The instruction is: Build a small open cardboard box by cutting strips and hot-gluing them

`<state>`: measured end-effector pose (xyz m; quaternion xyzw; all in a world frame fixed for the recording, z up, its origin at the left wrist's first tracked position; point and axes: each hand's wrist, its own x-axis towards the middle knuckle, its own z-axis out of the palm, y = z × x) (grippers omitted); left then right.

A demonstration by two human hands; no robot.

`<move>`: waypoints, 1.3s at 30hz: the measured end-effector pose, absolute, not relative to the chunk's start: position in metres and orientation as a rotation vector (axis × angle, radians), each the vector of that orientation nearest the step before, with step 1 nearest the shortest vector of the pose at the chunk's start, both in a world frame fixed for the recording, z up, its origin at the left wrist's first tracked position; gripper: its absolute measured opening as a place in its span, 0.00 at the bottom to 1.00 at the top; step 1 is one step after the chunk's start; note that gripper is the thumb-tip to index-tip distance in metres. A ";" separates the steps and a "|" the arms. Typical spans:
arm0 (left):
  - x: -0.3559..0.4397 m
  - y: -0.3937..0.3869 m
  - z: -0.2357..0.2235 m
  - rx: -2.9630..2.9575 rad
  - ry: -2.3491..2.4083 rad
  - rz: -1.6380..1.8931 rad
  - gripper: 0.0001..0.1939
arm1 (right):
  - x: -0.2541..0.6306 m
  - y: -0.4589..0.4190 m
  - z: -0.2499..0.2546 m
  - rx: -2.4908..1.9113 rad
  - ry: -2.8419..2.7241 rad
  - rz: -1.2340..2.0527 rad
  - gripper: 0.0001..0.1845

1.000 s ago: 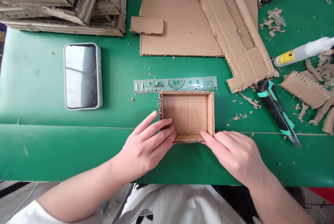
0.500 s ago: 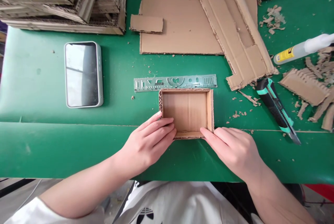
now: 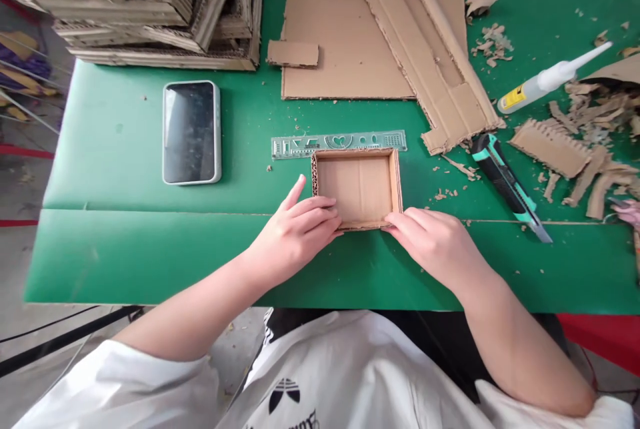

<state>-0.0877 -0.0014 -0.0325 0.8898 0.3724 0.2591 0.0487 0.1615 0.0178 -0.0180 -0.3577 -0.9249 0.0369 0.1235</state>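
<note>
A small open cardboard box [image 3: 356, 186] lies in front of me on the green table, its floor and low walls showing. My left hand [image 3: 300, 229] grips the near left corner, fingers over the wall and thumb raised at the left. At the near right corner, my right hand [image 3: 435, 239] pinches the front wall between thumb and fingers. Just behind the box lies a clear plastic ruler [image 3: 340, 142] with cut-out shapes, close to the far wall.
A phone-like device [image 3: 191, 132] lies left, before stacked cardboard frames [image 3: 165, 54]. Cardboard sheets [image 3: 350, 76] are at the back. To the right lie a utility knife [image 3: 510, 186] with its blade out, a glue bottle [image 3: 543, 82] and cardboard scraps [image 3: 555, 146].
The view has shifted, so the table appears higher and smaller. My left thumb has lifted away from the box's left wall. Both hands remain at the near corners.
</note>
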 end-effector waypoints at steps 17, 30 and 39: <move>-0.105 0.020 0.058 2.699 0.962 0.648 0.22 | 0.172 0.064 0.087 -1.390 -2.496 1.284 0.12; -0.089 0.021 0.065 2.505 0.951 1.101 0.29 | 0.182 0.076 0.118 -1.364 -2.411 1.614 0.15; -0.088 0.018 0.061 2.400 1.021 1.090 0.27 | 0.182 0.074 0.109 -1.243 -2.489 1.400 0.20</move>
